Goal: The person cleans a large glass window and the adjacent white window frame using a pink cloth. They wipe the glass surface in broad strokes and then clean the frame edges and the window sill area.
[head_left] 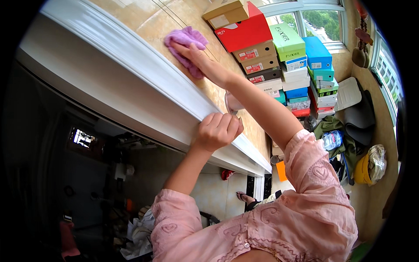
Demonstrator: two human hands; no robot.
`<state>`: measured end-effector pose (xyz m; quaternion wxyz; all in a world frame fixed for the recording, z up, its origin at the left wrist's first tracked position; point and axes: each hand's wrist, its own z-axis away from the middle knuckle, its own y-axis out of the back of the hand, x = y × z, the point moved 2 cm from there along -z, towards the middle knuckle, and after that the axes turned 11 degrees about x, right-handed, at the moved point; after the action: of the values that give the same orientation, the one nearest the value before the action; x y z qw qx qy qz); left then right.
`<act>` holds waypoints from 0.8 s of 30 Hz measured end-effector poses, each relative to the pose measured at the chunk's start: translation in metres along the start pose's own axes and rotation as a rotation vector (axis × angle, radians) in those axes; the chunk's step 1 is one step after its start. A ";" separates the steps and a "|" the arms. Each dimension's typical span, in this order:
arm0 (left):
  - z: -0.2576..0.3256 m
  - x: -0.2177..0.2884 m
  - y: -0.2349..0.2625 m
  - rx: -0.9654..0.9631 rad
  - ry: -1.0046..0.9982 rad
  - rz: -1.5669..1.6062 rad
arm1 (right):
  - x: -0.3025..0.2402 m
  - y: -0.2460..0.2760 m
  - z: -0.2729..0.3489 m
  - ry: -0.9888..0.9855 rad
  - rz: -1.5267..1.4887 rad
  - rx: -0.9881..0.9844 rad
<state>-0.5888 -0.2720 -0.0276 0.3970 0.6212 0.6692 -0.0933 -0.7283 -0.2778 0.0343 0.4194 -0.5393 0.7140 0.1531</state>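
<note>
My right hand (192, 56) presses a crumpled purple cloth (192, 38) against the beige tiled wall (148, 22), its fingers partly buried in the folds. The right arm stretches up past the white moulded door frame (131, 56). Lower down, my left hand (218, 130) is closed over the edge of that frame, knuckles up. A pale round object (233, 102), partly hidden by my right arm and the frame, shows just beyond the left hand; its kind cannot be made out.
Shoe boxes (255, 50) in several colours stand in tall stacks beside the wall, under a window (323, 24). A yellow helmet-like item (363, 170), dark bags and clothes lie at the right. Left of the frame is a dim room with a tiled floor (174, 174) and clutter.
</note>
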 end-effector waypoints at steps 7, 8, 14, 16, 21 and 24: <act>0.000 0.001 -0.002 0.060 0.027 -0.017 | 0.090 0.024 0.087 -0.195 -0.121 0.110; 0.000 0.001 -0.002 0.057 0.023 -0.013 | 0.093 0.025 0.100 -0.329 -0.192 0.123; 0.001 0.000 -0.001 0.080 0.029 -0.020 | 0.052 0.008 0.071 0.090 0.163 0.048; -0.003 0.000 -0.002 0.046 0.017 -0.023 | 0.061 0.019 0.038 0.189 0.258 0.139; -0.005 0.001 -0.005 0.066 0.017 -0.044 | 0.079 0.023 0.055 0.294 0.421 0.284; -0.005 0.001 -0.003 0.068 0.023 -0.062 | 0.099 0.016 0.113 0.259 0.279 0.309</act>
<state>-0.5935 -0.2692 -0.0258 0.3649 0.6141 0.6893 -0.1209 -0.7005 -0.2601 -0.1131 0.3767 -0.3799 0.8444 0.0283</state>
